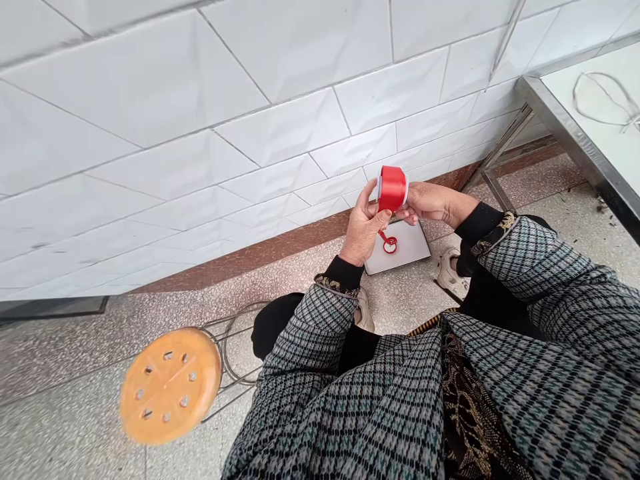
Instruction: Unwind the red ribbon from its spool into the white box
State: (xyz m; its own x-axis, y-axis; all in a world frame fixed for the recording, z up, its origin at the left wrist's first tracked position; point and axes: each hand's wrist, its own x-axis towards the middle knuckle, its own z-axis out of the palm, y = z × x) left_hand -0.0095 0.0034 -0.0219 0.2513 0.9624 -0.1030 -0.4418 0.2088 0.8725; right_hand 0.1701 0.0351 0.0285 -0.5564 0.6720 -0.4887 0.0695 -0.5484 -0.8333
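Note:
A spool of red ribbon (393, 188) with pale end flanges is held up in front of me between both hands. My left hand (363, 230) is closed round its left side, thumb at the lower edge and fingers behind. From the right, my right hand (434, 202) reaches to the spool, its fingers curled under and against the right flange. Below the hands, a red ring-shaped item (390, 245), which looks like the handle of scissors, shows over a flat white board (407, 250) on the floor; part of it is hidden by my left hand.
To the left, an orange round stool (170, 385) with holes in its seat and wire legs lies tipped over. A metal-edged table (575, 127) stands at the right, with a thin cable (603, 100) on top. A white tiled wall (240, 133) rises ahead.

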